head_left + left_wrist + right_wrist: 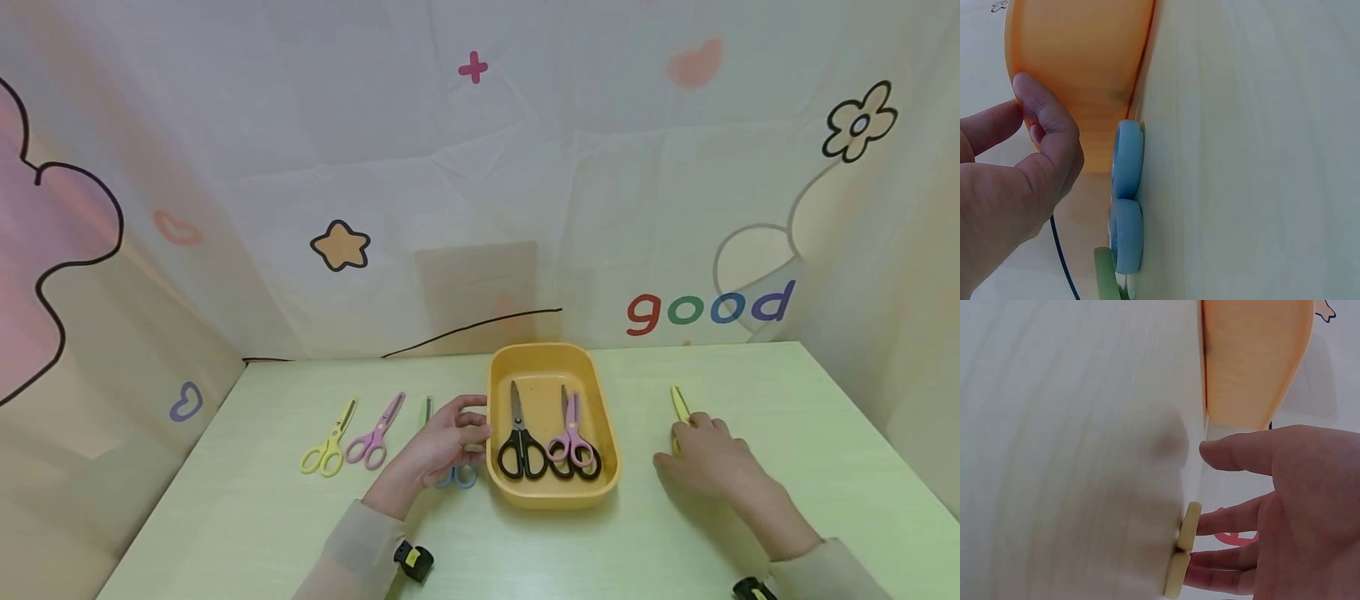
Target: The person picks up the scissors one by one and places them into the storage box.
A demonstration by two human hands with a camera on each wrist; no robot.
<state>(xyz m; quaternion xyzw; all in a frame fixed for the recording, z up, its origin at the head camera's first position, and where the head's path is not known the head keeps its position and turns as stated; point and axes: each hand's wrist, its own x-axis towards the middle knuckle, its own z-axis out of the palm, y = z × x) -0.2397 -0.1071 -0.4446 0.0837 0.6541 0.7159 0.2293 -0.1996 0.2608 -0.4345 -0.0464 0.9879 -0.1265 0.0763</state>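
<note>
My left hand (pixel 450 442) is at the left side of a yellow-orange plastic bin (pixel 611 417), its loosely bent fingertips touching the wall near the rim. Under that hand lie the blue handles (pixel 1127 162) of scissors, with a green part (pixel 1107 275) beside them. My right hand (pixel 712 458) reaches over yellow scissors (pixel 679 404) to the right of the bin. In the right wrist view, fairly straight fingers touch the yellow handle loops (pixel 1189 526), and the thumb stands apart. Inside the bin are black-handled scissors (pixel 522 454) and pink scissors (pixel 572 433) lying over another black-handled pair.
Left of the left hand, yellow scissors (pixel 330 442) and pink scissors (pixel 377 433) lie on the pale green table (pixel 247 517). A printed curtain (pixel 420 125) hangs behind the table and along its sides.
</note>
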